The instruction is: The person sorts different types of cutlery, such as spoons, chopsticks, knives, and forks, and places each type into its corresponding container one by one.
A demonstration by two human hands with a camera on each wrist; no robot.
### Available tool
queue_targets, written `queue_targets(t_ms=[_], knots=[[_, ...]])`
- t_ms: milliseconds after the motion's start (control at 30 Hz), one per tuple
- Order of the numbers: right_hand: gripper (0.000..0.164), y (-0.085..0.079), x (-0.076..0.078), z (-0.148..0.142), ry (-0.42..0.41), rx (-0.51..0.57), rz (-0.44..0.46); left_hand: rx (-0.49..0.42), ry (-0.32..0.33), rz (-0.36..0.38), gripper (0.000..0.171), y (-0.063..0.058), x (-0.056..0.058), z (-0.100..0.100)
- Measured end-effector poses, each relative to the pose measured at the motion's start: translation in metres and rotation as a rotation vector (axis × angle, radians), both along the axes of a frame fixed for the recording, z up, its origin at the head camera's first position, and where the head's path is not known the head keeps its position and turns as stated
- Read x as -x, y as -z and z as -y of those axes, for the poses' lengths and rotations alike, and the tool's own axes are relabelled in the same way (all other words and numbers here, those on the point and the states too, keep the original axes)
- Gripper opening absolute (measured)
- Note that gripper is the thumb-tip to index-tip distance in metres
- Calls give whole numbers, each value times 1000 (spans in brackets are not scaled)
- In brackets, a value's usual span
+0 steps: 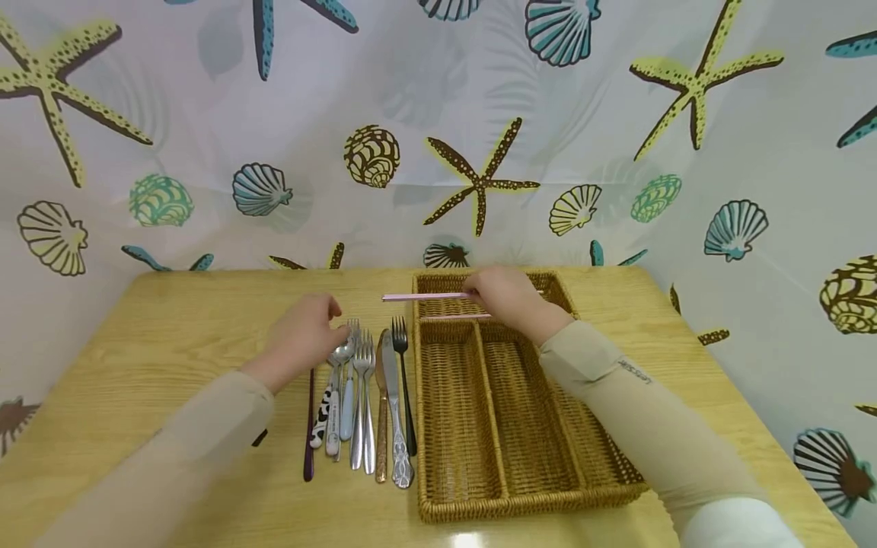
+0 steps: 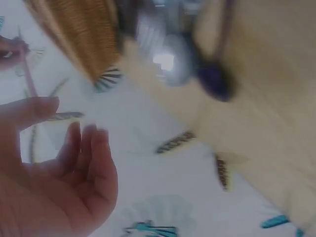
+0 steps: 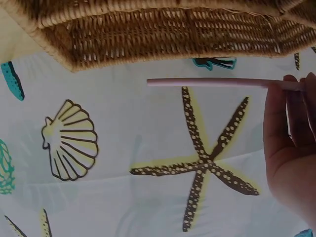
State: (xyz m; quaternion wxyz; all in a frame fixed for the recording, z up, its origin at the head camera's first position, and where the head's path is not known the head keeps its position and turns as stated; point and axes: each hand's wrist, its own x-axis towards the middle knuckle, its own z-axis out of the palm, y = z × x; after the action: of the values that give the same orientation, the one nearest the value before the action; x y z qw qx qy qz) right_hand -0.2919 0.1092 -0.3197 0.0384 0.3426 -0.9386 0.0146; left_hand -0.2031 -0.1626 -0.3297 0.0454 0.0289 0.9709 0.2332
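Observation:
My right hand (image 1: 507, 301) pinches a pink chopstick (image 1: 425, 297) above the back compartment of a wicker basket (image 1: 426, 426). In the right wrist view the chopstick (image 3: 207, 81) extends level from the fingertips. A second thin pink stick (image 1: 452, 317) shows along the front edge of that compartment. The left hand (image 1: 301, 335) hovers over the heads of the laid-out cutlery, fingers loosely bent, and the left wrist view shows the palm (image 2: 64, 197) with nothing in it. Under and beside it lie spoons (image 1: 345, 350), silver forks (image 1: 363, 358) and a purple spoon (image 2: 215, 81).
Right of the forks lie a copper-coloured knife (image 1: 381, 426), a silver knife (image 1: 396, 411) and a black fork (image 1: 400, 339), close along the basket's left wall. A dark tip (image 1: 259, 438) shows beside the left sleeve. Patterned cloth (image 1: 384, 221) stands behind the wooden table (image 1: 199, 327).

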Motion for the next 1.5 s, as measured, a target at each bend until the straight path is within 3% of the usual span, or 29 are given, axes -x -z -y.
queue_targets(t_ms=[67,267,400,567,800,1100,1500], knots=[[15,7,7,-5,32,-5,40,23,-23,67,24,10,-4,15],[16,25,23,-17,95,-45,101,111,-36,235,39,48,-16,38],[17,32,30,-18,123,-72,137,143,-44,269,32,62,-21,41],[19,37,36,-18,147,-94,206,170,-45,255,32,74,-22,40],[16,44,45,-30,148,-81,257,191,-16,229,28,78,-19,37],[15,47,52,-38,68,-96,331,215,-24,258,25,76,-18,36],[19,47,52,-39,179,-89,360,252,-24,286,28,72,-17,32]])
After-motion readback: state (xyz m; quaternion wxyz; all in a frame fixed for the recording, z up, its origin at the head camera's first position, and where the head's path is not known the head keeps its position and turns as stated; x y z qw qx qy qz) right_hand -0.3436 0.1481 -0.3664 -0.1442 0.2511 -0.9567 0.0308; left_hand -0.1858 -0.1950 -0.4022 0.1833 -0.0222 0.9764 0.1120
